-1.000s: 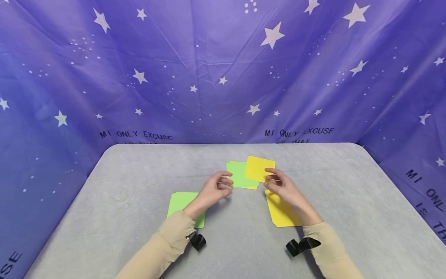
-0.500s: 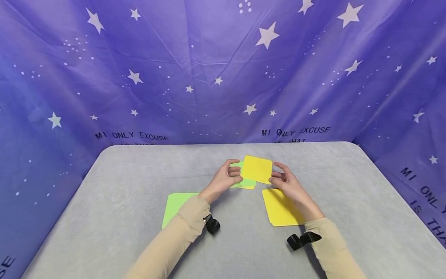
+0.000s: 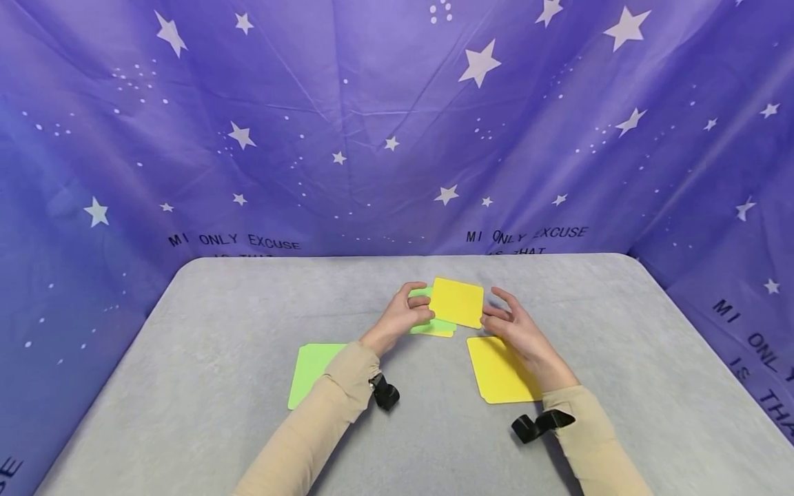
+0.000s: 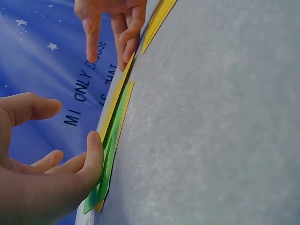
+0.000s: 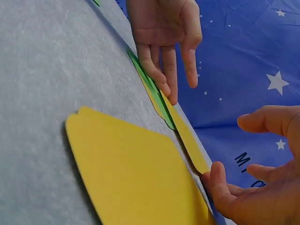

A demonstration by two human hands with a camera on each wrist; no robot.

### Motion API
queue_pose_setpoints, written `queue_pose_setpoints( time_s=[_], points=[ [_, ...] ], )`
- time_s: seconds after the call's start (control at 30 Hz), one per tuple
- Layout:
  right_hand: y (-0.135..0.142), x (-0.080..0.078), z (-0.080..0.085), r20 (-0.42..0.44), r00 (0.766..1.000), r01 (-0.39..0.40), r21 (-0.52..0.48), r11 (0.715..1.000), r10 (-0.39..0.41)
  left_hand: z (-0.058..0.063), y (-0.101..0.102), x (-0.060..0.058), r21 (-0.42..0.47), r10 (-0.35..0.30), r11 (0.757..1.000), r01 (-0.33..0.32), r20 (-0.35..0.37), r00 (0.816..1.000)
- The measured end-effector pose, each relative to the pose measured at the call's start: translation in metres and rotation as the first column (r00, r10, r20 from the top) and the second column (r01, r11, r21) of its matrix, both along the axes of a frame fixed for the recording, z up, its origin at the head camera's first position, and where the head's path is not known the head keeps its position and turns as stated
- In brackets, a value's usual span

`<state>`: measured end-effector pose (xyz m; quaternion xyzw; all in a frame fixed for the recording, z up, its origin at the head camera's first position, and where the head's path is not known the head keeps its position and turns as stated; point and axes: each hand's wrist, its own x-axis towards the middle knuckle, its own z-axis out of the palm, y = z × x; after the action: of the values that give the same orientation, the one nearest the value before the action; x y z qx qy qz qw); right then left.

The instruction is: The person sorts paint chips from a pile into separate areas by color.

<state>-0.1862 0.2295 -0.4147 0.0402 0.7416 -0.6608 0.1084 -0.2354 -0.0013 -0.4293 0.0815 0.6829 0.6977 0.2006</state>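
A yellow card [image 3: 457, 302] with rounded corners spans the gap between my two hands, held at its side edges. My right hand [image 3: 526, 337] has thumb and fingers at its right edge, index finger raised apart. At the left edge my left hand [image 3: 400, 318] has its thumb and middle fingertips, its index finger also raised. Beneath lies a green card [image 3: 443, 325], partly hidden by the yellow one, with a yellow edge showing under it. The left wrist view shows the held yellow card [image 4: 116, 101] edge-on, close over the green cards [image 4: 109, 154].
A stack of green cards [image 3: 313, 368] lies at the left, partly behind my left forearm. Yellow cards [image 3: 501, 375] lie at the right, under my right wrist. The grey table [image 3: 434, 441] ends at a purple star-printed curtain [image 3: 372, 103].
My left hand has moved up and right to the yellow card's left edge. The card has shifted slightly left with my right hand. The last half second shows hardly any motion.
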Motion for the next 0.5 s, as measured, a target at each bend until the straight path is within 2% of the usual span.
queue_pose_setpoints(
  time_s=[0.2,0.3,0.5],
  points=[
    [0.0,0.003,-0.002,-0.006,1.0,0.003,-0.065,0.998,-0.004,-0.001,-0.005,0.004,0.022,0.008,1.0,-0.009,0.031,0.999],
    [0.0,0.004,-0.002,-0.011,1.0,0.016,-0.078,0.997,-0.017,-0.001,-0.006,0.007,0.016,0.021,1.0,-0.021,0.016,1.0],
    [-0.004,0.006,-0.004,-0.025,0.998,0.049,-0.094,0.994,-0.051,-0.004,-0.007,0.012,0.005,0.091,0.996,-0.091,-0.034,0.995]
  ],
)
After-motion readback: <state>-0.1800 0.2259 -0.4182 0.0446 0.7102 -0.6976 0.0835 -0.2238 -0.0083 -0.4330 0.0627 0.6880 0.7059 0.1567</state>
